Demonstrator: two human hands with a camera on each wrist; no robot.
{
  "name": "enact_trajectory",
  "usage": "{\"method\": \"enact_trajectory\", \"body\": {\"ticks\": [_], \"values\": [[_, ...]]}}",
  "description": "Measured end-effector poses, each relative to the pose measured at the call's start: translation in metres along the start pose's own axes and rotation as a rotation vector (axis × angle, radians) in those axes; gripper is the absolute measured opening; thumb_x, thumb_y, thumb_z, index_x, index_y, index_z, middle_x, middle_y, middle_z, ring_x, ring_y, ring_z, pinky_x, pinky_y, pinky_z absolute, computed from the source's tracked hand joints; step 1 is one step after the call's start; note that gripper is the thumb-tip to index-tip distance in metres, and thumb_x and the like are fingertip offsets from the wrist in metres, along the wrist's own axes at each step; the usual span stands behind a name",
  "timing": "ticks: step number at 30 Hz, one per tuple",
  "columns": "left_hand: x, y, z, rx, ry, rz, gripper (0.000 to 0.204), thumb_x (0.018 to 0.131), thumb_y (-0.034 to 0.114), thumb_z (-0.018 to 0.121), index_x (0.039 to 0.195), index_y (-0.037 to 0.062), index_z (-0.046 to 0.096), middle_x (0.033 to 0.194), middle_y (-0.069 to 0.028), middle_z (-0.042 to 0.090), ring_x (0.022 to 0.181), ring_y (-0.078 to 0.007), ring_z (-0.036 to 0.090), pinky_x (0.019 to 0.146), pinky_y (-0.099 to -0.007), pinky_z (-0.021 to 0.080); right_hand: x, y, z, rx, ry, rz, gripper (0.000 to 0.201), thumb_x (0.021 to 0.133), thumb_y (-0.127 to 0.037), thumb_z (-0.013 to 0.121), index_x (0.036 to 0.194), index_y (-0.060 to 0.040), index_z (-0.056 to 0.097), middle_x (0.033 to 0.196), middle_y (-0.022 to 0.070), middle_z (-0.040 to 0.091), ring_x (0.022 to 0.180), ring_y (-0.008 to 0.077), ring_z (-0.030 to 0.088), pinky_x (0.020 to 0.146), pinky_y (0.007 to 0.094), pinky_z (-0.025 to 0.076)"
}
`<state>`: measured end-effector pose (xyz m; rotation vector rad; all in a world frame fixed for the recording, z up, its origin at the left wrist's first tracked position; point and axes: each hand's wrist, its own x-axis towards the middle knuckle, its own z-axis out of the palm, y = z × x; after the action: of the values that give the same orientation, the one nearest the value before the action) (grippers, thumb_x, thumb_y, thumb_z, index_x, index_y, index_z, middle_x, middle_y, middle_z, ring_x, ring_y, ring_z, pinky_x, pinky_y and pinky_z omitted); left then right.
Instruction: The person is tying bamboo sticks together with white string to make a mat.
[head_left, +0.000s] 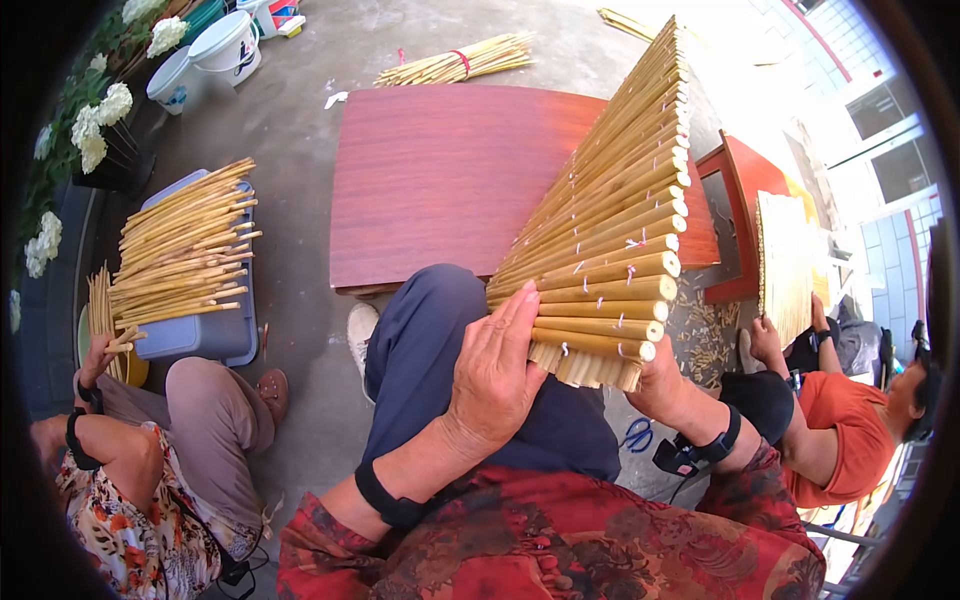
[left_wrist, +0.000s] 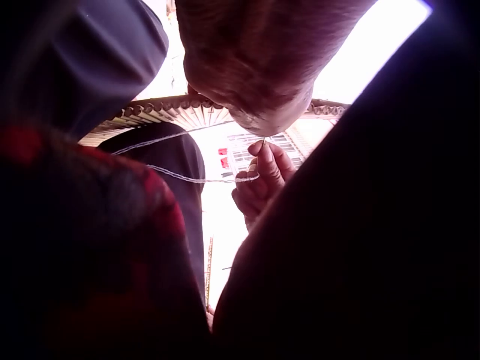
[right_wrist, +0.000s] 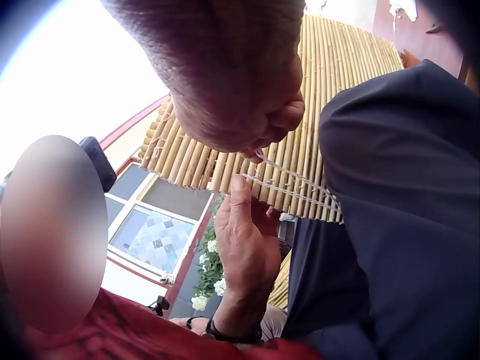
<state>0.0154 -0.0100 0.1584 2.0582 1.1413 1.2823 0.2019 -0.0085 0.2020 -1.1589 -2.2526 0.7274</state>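
A mat of stalks (head_left: 600, 240) joined by white thread stands tilted over the wearer's lap. The left hand (head_left: 497, 370) grips its near edge, fingers along the top; in the right wrist view the thumb of the left hand (right_wrist: 244, 240) lies on the other face. At the stalk ends is the right hand (head_left: 660, 385), partly hidden by the mat. In the left wrist view, the right hand (left_wrist: 262, 180) pinches a thin needle-like piece, and white thread (left_wrist: 187, 178) trails beside it. That thread (right_wrist: 300, 191) also runs across the mat in the right wrist view.
A red-brown table (head_left: 440, 180) stands ahead, with a tied stalk bundle (head_left: 460, 60) beyond. Stalks lie on a blue-grey tub (head_left: 200, 335) at left, beside a seated person. Another person at right holds a mat (head_left: 785, 270). Blue scissors (head_left: 638, 434) lie near the right forearm.
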Motion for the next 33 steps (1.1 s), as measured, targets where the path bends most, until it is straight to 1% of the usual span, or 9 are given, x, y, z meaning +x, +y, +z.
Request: {"method": "enact_trajectory", "body": {"ticks": [3, 8, 13, 15, 18, 19, 21, 29, 33], "values": [[-0.0008, -0.0023, -0.0019, 0.029, -0.02, 0.004, 0.064, 0.057, -0.006, 0.058, 0.117, -0.0078, 0.037, 0.118, -0.0217, 0.045, 0.108, -0.0309, 0.046, 0.085, -0.0367, 0.037, 0.0028, -0.0008, 0.0027, 0.086, 0.014, 0.041, 0.028, 0.077, -0.002, 0.054, 0.105, -0.0061, 0.053, 0.085, 0.0134, 0.059, 0.071, 0.0298, 0.059, 0.057, 0.0314, 0.048], [-0.0006, -0.0019, -0.0019, 0.022, -0.022, 0.005, 0.064, 0.057, -0.006, 0.059, 0.117, -0.0078, 0.036, 0.118, -0.0221, 0.044, 0.108, -0.0312, 0.046, 0.085, -0.037, 0.037, 0.0024, -0.0012, 0.0009, 0.156, -0.004, 0.108, 0.029, 0.077, -0.002, 0.054, 0.106, -0.0063, 0.053, 0.09, 0.0139, 0.059, 0.075, 0.0297, 0.059, 0.06, 0.0315, 0.049], [-0.0004, 0.0012, -0.0011, 0.026, -0.025, -0.002, 0.065, 0.057, -0.006, 0.059, 0.118, -0.0076, 0.036, 0.119, -0.0219, 0.044, 0.108, -0.0312, 0.046, 0.086, -0.0372, 0.037, 0.0024, -0.0003, 0.0017, 0.079, -0.006, 0.015, 0.03, 0.077, -0.001, 0.054, 0.106, -0.0064, 0.054, 0.096, 0.0137, 0.058, 0.08, 0.0298, 0.059, 0.066, 0.0315, 0.049], [-0.0001, 0.0032, 0.0003, -0.014, -0.012, -0.029, 0.064, 0.057, -0.014, 0.046, 0.12, -0.0065, 0.035, 0.118, -0.0213, 0.045, 0.107, -0.0327, 0.046, 0.085, -0.0374, 0.037, 0.004, -0.0026, 0.0023, 0.121, -0.002, 0.045, 0.029, 0.077, -0.001, 0.054, 0.106, -0.0064, 0.054, 0.097, 0.0137, 0.058, 0.081, 0.0298, 0.059, 0.067, 0.0314, 0.049], [0.0002, 0.0039, 0.0007, -0.02, -0.003, -0.034, 0.064, 0.057, -0.014, 0.045, 0.12, -0.0062, 0.036, 0.119, -0.021, 0.044, 0.108, -0.0323, 0.046, 0.086, -0.0373, 0.036, 0.0057, -0.0054, 0.0004, 0.148, -0.004, 0.058, 0.029, 0.076, -0.001, 0.054, 0.105, -0.0062, 0.054, 0.099, 0.0136, 0.057, 0.082, 0.0296, 0.059, 0.068, 0.0312, 0.049], [0.001, 0.0034, 0.0006, -0.02, -0.002, -0.033, 0.064, 0.057, -0.014, 0.045, 0.12, -0.0062, 0.036, 0.119, -0.021, 0.044, 0.108, -0.0323, 0.046, 0.086, -0.0373, 0.036, 0.0066, -0.0053, -0.0006, 0.13, -0.01, 0.036, 0.029, 0.076, -0.001, 0.055, 0.105, -0.0061, 0.055, 0.099, 0.0136, 0.057, 0.083, 0.0295, 0.059, 0.068, 0.0311, 0.048], [0.0007, 0.0024, -0.0006, 0.016, -0.024, -0.022, 0.065, 0.058, -0.006, 0.058, 0.119, -0.0069, 0.035, 0.119, -0.0212, 0.044, 0.108, -0.031, 0.046, 0.086, -0.037, 0.037, 0.0073, -0.0054, 0.0004, 0.137, -0.004, 0.043, 0.029, 0.076, -0.001, 0.055, 0.105, -0.006, 0.054, 0.099, 0.0136, 0.057, 0.082, 0.0295, 0.059, 0.068, 0.031, 0.048], [0.0009, 0.0025, -0.0024, -0.018, -0.027, -0.046, 0.064, 0.06, -0.006, 0.057, 0.12, -0.007, 0.035, 0.12, -0.0213, 0.043, 0.11, -0.0311, 0.044, 0.088, -0.0376, 0.035, 0.01, -0.0066, 0.0001, 0.086, 0.009, 0.004, 0.03, 0.076, 0.0, 0.055, 0.105, -0.006, 0.054, 0.098, 0.0135, 0.058, 0.082, 0.0293, 0.059, 0.068, 0.0308, 0.048], [0.0007, -0.0004, -0.0038, -0.025, -0.03, -0.04, 0.064, 0.06, -0.005, 0.057, 0.12, -0.007, 0.035, 0.121, -0.0211, 0.043, 0.11, -0.0308, 0.044, 0.088, -0.0378, 0.035, 0.0111, -0.0057, 0.0017, 0.176, -0.025, 0.08, 0.031, 0.075, 0.0, 0.056, 0.105, -0.0062, 0.054, 0.099, 0.013, 0.057, 0.084, 0.0296, 0.058, 0.07, 0.031, 0.048]]}}
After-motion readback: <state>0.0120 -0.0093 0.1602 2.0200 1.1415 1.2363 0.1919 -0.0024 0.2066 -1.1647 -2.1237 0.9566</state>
